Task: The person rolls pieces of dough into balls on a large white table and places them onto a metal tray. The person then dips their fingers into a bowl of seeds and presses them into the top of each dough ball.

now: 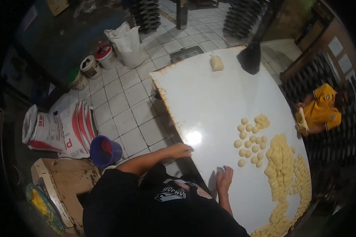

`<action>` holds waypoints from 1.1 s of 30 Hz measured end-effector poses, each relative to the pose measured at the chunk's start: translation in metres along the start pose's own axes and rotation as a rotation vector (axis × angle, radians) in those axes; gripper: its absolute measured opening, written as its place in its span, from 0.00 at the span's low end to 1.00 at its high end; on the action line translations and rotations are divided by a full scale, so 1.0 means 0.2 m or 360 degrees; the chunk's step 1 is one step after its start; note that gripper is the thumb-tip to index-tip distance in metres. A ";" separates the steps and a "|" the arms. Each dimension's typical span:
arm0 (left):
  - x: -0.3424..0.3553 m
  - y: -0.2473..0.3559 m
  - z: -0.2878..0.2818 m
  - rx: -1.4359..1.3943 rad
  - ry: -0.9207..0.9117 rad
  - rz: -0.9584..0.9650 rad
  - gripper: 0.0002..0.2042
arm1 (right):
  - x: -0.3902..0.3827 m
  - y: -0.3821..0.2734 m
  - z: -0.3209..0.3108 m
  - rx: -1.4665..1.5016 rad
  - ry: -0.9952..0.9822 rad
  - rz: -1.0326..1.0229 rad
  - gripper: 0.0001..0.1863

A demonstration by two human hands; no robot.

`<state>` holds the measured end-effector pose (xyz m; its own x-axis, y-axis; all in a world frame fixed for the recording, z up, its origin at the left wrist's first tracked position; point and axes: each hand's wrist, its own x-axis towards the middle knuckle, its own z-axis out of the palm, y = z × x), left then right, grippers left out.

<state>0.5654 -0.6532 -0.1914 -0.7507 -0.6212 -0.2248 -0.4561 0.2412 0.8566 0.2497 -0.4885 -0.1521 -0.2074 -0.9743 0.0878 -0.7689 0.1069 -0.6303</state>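
Note:
My left hand (180, 150) is at the table's left edge, fingers drawn together and bent, with nothing visible in them. My right hand (224, 179) is over the white table (197, 104), thumb and fingers apart and holding nothing. Closest to it on the right are several small round dough balls (248, 144), loosely spread out. Beyond them a long heap of pale yellow dough pieces (280, 162) runs toward the near right side, with closely set dough balls (302, 177) along the table's right edge. A smaller dough clump (262, 121) lies behind the loose balls.
At the far end stand a pale wrapped bundle (216, 63) and a black bag (250, 58). Across the table a person in yellow (322, 108) handles a strip of dough. On the left floor are a purple bucket (105, 152), printed sacks (67, 130), lidded pails (90, 67) and a cardboard box (67, 177).

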 end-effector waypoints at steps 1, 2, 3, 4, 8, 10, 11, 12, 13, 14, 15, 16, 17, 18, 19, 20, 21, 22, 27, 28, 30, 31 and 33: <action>-0.15 -0.09 -0.06 -0.0035 -0.0031 -0.0163 0.23 | 0.07 -0.11 0.07 0.0125 -0.0032 -0.0062 0.15; -0.30 -0.20 -0.12 0.0072 -0.0037 -0.0335 0.24 | 0.15 -0.24 0.14 0.0083 0.0010 -0.0249 0.12; -0.46 -0.33 -0.20 0.0199 -0.0054 -0.0504 0.24 | 0.22 -0.34 0.24 0.0110 0.0025 -0.0264 0.12; -0.67 -0.50 -0.25 0.0336 0.0029 -0.0595 0.25 | 0.29 -0.43 0.36 0.0240 -0.0109 -0.0174 0.11; -1.22 -0.98 -0.48 0.0488 -0.0036 -0.0768 0.27 | 0.50 -0.77 0.77 0.0351 -0.0388 -0.0034 0.13; -1.47 -1.06 -0.74 0.0203 0.0035 -0.1057 0.29 | 0.62 -1.00 1.02 0.0460 -0.0431 0.0019 0.13; -1.56 -1.07 -0.88 -0.0023 0.0085 -0.1081 0.29 | 0.70 -1.08 1.13 0.0350 -0.0578 -0.0190 0.14; -1.62 -1.09 -1.05 -0.0063 0.0126 -0.1121 0.30 | 0.76 -1.16 1.23 0.0244 -0.0725 -0.0369 0.15; -1.67 -1.12 -1.18 -0.0117 0.0168 -0.1165 0.30 | 0.87 -1.26 1.33 0.0244 -0.0918 -0.0481 0.16; -1.67 -1.19 -1.33 -0.0089 0.0091 -0.1151 0.30 | 0.94 -1.34 1.43 0.0253 -0.0939 -0.0530 0.15; -1.64 -1.28 -1.47 0.0002 0.0350 -0.1110 0.29 | 1.04 -1.43 1.53 0.0250 -0.0958 -0.0591 0.15; -1.59 -1.37 -1.61 0.0085 0.0602 -0.1055 0.27 | 1.13 -1.50 1.62 0.0303 -0.1009 -0.0538 0.16; -1.51 -1.42 -1.75 0.0101 0.0534 -0.1034 0.27 | 1.23 -1.59 1.71 0.0366 -0.1061 -0.0489 0.16; -1.38 -1.43 -1.90 -0.0188 0.0809 -0.0998 0.27 | 1.34 -1.67 1.80 0.0373 -0.1025 -0.0409 0.16; -1.29 -1.44 -2.03 -0.0480 0.1085 -0.0974 0.27 | 1.45 -1.75 1.89 0.0341 -0.1091 -0.0432 0.18; -1.21 -1.49 -2.13 -0.0726 0.1180 -0.0869 0.26 | 1.56 -1.85 1.99 0.0310 -0.1146 -0.0452 0.19; -1.19 -1.59 -2.21 -0.0704 0.1131 -0.0862 0.26 | 1.70 -1.99 2.07 0.0385 -0.1230 -0.0351 0.20; -1.20 -1.72 -2.26 -0.0816 0.1165 -0.0885 0.25 | 1.82 -2.14 2.16 0.0465 -0.1315 -0.0256 0.21; -1.47 -2.36 -2.64 -0.0798 0.0424 -0.1470 0.24 | 2.51 -2.51 2.94 0.0015 -0.1570 -0.0432 0.34; -1.53 -2.44 -2.76 -0.0817 0.0310 -0.1561 0.24 | 2.69 -2.58 3.02 -0.0061 -0.1584 -0.0583 0.34; -1.65 -2.60 -3.02 -0.0863 0.0267 -0.1765 0.24 | 2.97 -2.75 3.16 0.0077 -0.1515 -0.0547 0.35; -1.67 -2.68 -3.20 -0.0895 0.0291 -0.1830 0.24 | 3.13 -2.88 3.24 0.0233 -0.1473 -0.0543 0.35; -1.63 -2.85 -3.53 -0.0971 0.0504 -0.1830 0.23 | 3.45 -3.01 3.34 0.0527 -0.1356 -0.0497 0.33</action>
<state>1.4075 -1.1143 -0.2781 0.0929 -0.4100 -0.9074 -0.4023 -0.8490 0.3424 0.9739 -1.3576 -0.2271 0.5863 -0.7801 -0.2185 -0.4783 -0.1157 -0.8705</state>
